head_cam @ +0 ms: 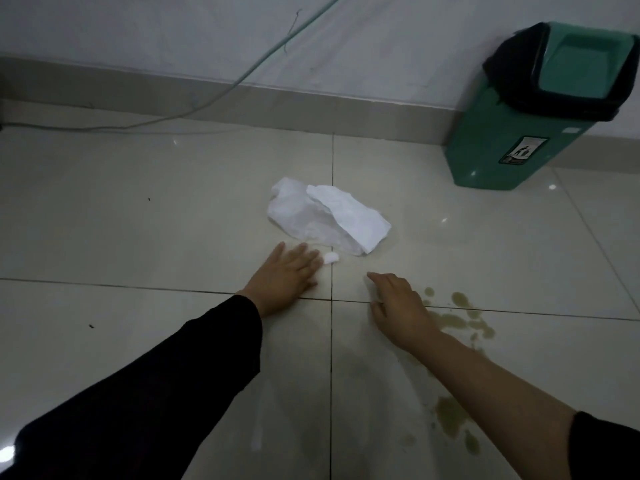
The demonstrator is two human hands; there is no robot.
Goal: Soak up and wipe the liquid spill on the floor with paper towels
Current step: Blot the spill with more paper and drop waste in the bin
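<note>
On pale floor tiles point(138, 220) — crumpled white paper towels point(325, 216), yellowish spill point(457, 317) nearby

A green plastic swing-lid bin point(512, 133) (lined with a black bag) stands against the white wall point(346, 39). A pale cable point(221, 95) trails down onto the glossy cream tiled floor point(138, 220).

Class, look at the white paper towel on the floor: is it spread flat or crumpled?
Crumpled. The paper towel lies bunched and creased, one layer folded over another.
</note>
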